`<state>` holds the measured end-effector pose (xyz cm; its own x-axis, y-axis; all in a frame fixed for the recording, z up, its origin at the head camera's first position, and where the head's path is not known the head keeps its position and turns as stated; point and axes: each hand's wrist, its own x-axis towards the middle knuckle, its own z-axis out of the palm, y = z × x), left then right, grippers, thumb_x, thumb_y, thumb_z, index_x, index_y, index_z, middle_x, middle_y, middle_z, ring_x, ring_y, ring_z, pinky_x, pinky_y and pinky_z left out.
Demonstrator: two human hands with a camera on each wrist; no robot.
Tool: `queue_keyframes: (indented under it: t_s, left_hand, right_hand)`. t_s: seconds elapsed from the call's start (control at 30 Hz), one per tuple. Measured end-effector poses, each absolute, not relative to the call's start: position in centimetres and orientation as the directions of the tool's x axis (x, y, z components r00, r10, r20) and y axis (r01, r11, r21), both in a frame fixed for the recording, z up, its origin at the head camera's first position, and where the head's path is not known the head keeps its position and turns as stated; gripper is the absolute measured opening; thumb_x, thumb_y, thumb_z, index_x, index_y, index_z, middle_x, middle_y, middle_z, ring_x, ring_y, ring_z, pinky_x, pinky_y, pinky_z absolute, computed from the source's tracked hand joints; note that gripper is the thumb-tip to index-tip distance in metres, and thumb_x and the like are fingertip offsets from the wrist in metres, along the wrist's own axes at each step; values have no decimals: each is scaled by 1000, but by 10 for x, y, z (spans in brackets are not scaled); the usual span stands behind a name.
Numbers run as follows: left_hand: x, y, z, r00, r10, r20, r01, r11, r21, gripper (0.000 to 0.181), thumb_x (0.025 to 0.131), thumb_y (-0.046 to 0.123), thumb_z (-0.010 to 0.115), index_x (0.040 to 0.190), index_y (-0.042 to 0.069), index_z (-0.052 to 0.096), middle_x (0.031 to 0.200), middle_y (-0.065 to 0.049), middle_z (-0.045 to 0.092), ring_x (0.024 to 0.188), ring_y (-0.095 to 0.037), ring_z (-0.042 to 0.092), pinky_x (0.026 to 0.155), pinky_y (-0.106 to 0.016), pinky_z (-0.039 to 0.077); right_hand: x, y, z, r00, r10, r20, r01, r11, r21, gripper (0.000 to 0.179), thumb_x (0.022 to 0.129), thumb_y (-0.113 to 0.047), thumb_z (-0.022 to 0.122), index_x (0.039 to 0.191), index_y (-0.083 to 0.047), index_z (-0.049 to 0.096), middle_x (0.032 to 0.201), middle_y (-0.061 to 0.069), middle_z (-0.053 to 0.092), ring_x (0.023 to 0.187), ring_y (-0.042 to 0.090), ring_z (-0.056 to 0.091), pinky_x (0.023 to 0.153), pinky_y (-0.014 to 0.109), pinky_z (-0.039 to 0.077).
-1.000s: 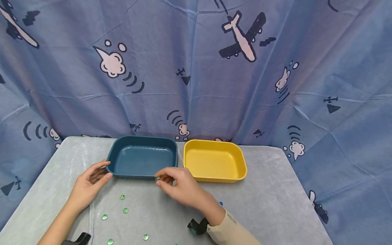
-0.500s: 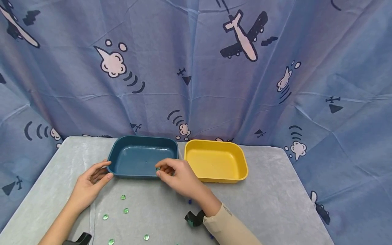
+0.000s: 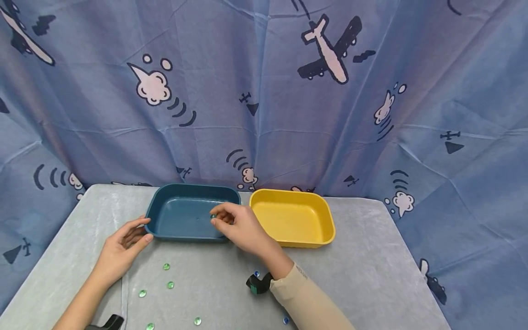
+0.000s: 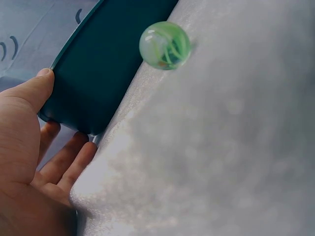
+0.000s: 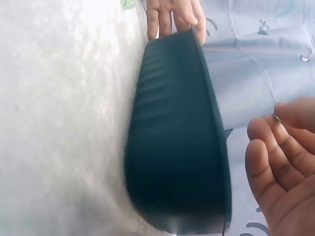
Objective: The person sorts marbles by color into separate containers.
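Observation:
My right hand (image 3: 243, 229) pinches a small green marble (image 3: 213, 216) between thumb and fingertips, over the right part of a dark teal plastic bin (image 3: 181, 238). In the right wrist view only a sliver of the marble (image 5: 278, 118) shows. My left hand (image 3: 118, 250) holds the bin's left end, with the thumb at the rim and the fingers around the outer wall (image 4: 93, 64). Several green marbles lie on the table in front of the bin, one of them (image 3: 166, 266) close to its front wall. A clear marble with green swirls (image 4: 165, 45) appears large in the left wrist view.
A yellow bin (image 3: 288, 244) stands right of the teal one. Blue marbles, one (image 3: 256, 273) beside the right wrist and another (image 3: 286, 320) nearer the front, lie on the grey cloth-covered table (image 3: 363, 266). A blue printed curtain (image 3: 280, 114) hangs behind.
My right hand has moved up and forward from the teal bin's front rim to over its inside, still pinching the marble. Blue marbles have come into view beside the right forearm. The left hand stays put.

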<state>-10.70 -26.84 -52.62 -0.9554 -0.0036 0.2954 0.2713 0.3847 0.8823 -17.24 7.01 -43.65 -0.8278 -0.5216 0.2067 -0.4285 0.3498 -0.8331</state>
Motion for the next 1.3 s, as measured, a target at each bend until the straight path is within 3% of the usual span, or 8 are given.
queue_keyframes:
  t_s: [0.57,0.87,1.3]
  left_hand:
    - [-107,-270,-528,-955,-9,296,271,378,885,46,103,-1,75,147,0,64,157,-32,51,118,7,63,92,-10,55]
    - [-107,-269,-529,-954,-10,300,273,384,882,46,103,0,76,147,1,64,157,-29,53,118,7,63,91,-9,55]
    - [-107,-270,-529,-960,-11,280,251,410,877,44,105,6,75,148,2,63,157,-33,51,118,9,62,92,-9,55]
  right_hand:
    - [-193,66,-449,-851,-492,184,-393,364,-845,24,107,-18,75,125,-4,77,97,-7,74,81,12,66,72,27,60]
    - [-194,67,-450,-860,-481,171,-377,373,-848,19,106,-19,76,123,-9,77,97,-8,74,82,13,66,73,27,61]
    - [-191,64,-446,-854,-490,175,-381,360,-852,16,107,-20,76,121,-12,78,98,-8,73,82,13,66,73,27,60]
